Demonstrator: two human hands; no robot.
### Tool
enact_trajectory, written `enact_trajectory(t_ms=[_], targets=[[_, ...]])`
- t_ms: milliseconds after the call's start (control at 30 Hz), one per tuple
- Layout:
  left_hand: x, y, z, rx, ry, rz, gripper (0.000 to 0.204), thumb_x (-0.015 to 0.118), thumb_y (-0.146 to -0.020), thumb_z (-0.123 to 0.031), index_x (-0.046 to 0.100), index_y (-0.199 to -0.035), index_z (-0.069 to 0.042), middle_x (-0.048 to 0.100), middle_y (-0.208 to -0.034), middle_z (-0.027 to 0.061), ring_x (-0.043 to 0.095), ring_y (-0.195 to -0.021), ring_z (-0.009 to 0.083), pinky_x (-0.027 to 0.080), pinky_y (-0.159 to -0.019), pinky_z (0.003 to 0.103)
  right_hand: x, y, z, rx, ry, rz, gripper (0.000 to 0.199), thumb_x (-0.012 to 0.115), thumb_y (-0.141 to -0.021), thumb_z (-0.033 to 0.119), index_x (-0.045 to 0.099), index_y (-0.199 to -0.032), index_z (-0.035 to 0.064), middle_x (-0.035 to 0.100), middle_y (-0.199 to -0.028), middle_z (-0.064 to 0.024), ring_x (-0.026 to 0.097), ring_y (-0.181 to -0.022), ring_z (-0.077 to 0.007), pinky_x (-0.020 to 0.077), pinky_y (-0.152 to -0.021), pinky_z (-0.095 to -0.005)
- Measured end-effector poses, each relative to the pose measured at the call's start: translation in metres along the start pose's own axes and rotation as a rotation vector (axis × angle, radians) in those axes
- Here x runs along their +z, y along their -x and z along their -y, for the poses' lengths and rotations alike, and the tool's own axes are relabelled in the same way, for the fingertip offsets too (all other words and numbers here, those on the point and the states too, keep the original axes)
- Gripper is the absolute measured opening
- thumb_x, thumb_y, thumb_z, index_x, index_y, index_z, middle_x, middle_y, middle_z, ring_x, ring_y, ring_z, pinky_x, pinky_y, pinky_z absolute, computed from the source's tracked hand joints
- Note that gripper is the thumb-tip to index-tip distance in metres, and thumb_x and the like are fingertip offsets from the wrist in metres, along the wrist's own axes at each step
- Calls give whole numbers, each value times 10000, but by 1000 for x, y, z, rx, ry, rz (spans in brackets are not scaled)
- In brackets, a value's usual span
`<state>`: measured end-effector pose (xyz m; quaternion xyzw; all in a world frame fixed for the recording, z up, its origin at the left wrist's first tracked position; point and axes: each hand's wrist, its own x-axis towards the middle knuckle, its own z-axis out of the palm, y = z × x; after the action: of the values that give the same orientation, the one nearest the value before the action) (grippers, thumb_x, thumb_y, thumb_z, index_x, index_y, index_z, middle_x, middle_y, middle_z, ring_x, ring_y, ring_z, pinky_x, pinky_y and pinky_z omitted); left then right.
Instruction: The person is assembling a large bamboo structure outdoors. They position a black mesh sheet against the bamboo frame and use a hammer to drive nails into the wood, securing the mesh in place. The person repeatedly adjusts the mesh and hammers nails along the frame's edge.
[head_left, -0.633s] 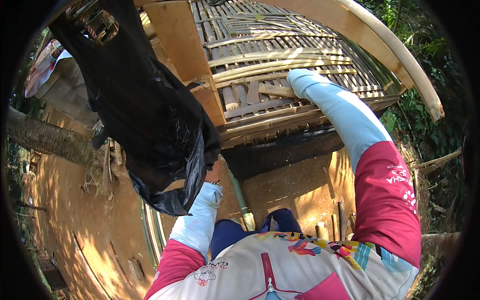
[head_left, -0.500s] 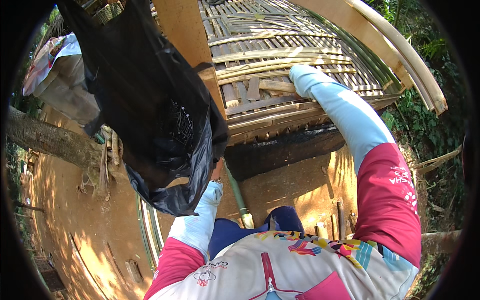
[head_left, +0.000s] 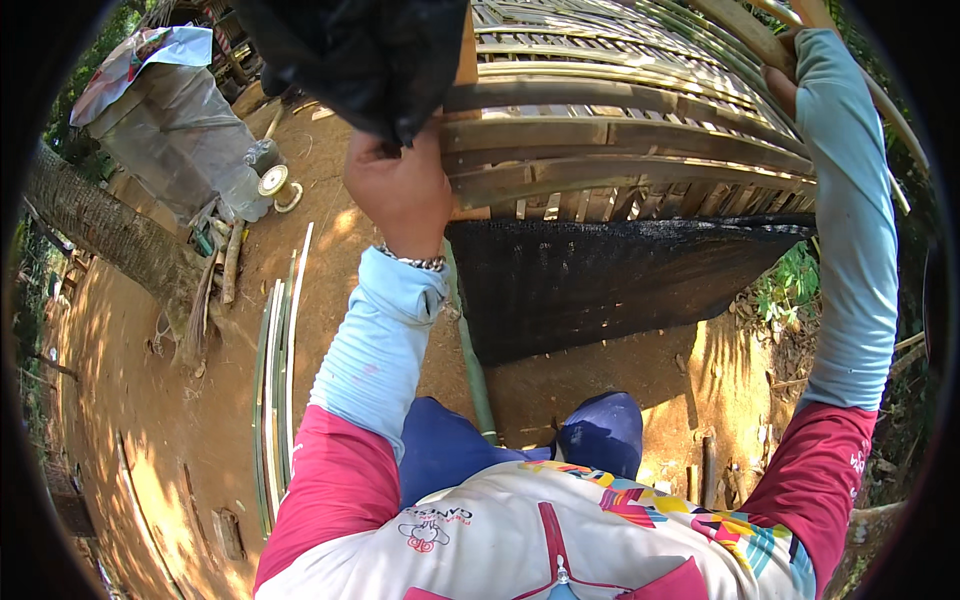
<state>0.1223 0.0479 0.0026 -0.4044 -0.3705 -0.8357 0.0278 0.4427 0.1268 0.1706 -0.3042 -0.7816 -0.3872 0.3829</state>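
Note:
My left hand is closed in a fist on the gathered edge of a black plastic bag, which hangs over the far side at the top of the view. A chain bracelet circles that wrist. At the upper right, my raised right hand has its fingers wrapped round a thick brown wooden shaft; the shaft's far end is out of view. Between the hands lies a slatted bamboo platform, with long split strips along its near edge. Black netting hangs below that edge.
A leaning tree trunk stands at the left, beside plastic sheeting, a clear jug and a spool. Long bamboo strips lie on the dirt ground. A green pole stands near my legs.
The black bag has moved up and away, uncovering my left hand and the ground behind. My right hand has risen from the platform's near edge to the upper right with the wooden shaft.

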Motion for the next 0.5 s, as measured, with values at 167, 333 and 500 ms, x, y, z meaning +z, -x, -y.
enact_trajectory(t_ms=[167,333,500], targets=[[2,-3,9,182,-29,46,308,795,-812,-237,675,-847,44,678,-727,66,602,-645,106,478,-619,261,-11,104,-12,456,-410,216,545,718,-808,386,636,-1126,-49,672,-900,-103,590,-874,-155,457,-784,-314],[10,5,30,253,-108,-83,348,771,-839,-273,669,-872,58,677,-793,93,610,-707,140,490,-687,293,18,256,48,709,-912,-141,424,769,-812,236,604,-1091,-36,583,-763,2,491,-633,-55,400,-576,-213],[10,1,29,377,-290,-108,366,736,-867,-296,664,-887,62,677,-843,118,618,-759,185,485,-737,316,22,354,118,958,-1012,-111,403,798,-753,145,593,-1072,8,613,-973,-54,565,-892,-121,451,-820,-275]])
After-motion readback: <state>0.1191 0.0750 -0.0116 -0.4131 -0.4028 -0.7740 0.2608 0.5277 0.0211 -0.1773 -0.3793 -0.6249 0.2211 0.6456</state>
